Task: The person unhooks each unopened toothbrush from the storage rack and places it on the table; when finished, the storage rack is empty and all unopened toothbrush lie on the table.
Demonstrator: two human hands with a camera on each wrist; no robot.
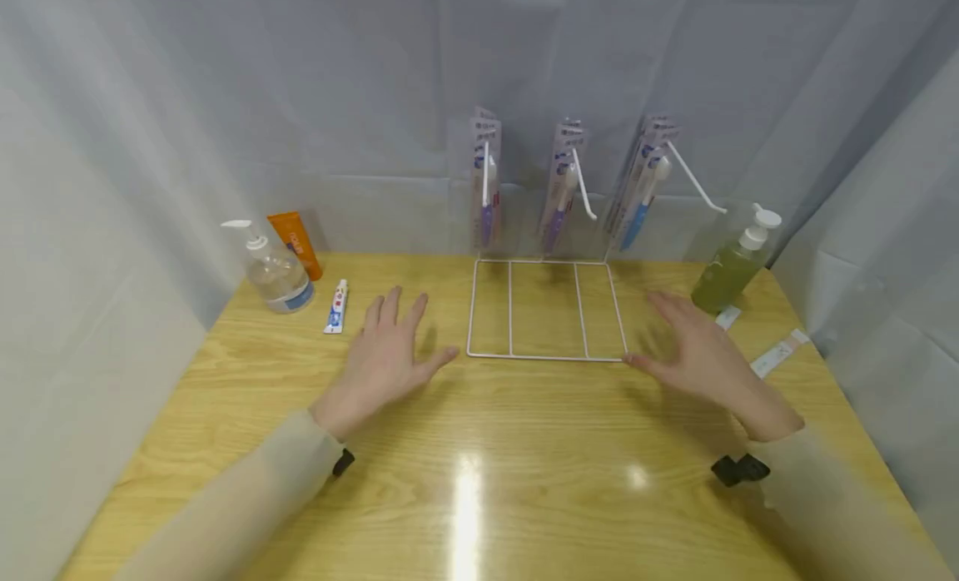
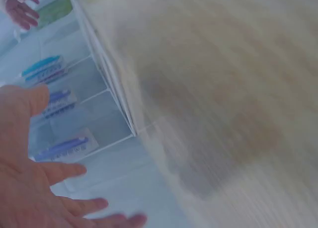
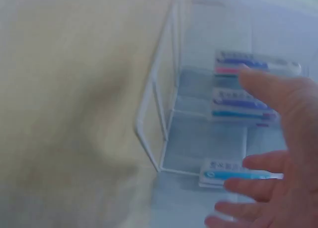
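A white wire rack (image 1: 545, 359) stands on the table, with packaged toothbrushes hanging from its prongs. The left and middle packs (image 1: 487, 223) (image 1: 555, 227) hold purple brushes, and the right pack (image 1: 636, 223) a blue one. My left hand (image 1: 384, 356) is spread over the table left of the rack, holding nothing. On the other side, my right hand (image 1: 693, 352) has its fingers extended near the rack's front right corner; whether the thumb touches the wire I cannot tell. Both wrist views show spread, unoccupied fingers, with the hanging packs (image 2: 67, 148) (image 3: 233, 173) beyond.
At the left stand a clear pump bottle (image 1: 273, 277) and an orange tube (image 1: 300, 244), with a small toothpaste tube (image 1: 337, 306) lying nearby. A green pump bottle (image 1: 730, 273) is at the right, beside flat white packets (image 1: 779, 354). Grey cloth (image 1: 337, 106) hangs behind.
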